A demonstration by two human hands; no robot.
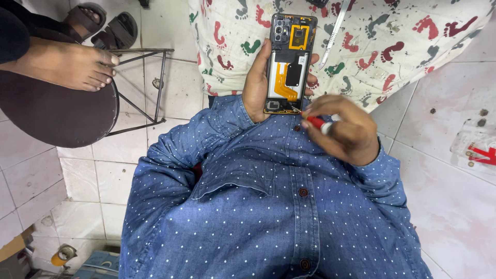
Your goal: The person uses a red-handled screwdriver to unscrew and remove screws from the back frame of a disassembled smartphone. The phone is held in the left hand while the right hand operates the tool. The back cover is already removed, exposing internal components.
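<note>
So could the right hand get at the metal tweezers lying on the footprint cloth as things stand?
Probably yes, once freed: the tweezers lie uncovered on the cloth, just beyond the opened phone, but the right hand now holds a red-handled screwdriver.

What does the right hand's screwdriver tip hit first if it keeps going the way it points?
Probably the bottom edge of the opened phone held in the left hand. The right hand aims the red-handled screwdriver up-left, its tip at or just off the lower board; contact is hard to judge.

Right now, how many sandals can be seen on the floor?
2. One sandal lies at the top left beside a bare foot; the other sandal lies just right of it, above the stool. More may be out of view.
</note>
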